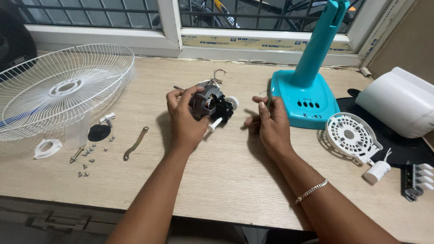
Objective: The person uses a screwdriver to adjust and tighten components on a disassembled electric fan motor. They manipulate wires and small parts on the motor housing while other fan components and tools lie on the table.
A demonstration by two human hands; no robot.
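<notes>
My left hand grips a grey and black fan motor at the middle of the wooden table. The motor has a metal shaft at its left, loose wires on top and a white knob at its right. My right hand is just right of the motor, fingers pinched on a small thin dark part that I cannot make out. A bracelet sits on my right wrist. The teal fan stand rises right behind my right hand.
A white wire fan guard lies at the left, with several loose screws, a black disc, a white ring and a metal bracket nearby. At the right lie a white vented cover, a white housing, a capacitor and a switch block.
</notes>
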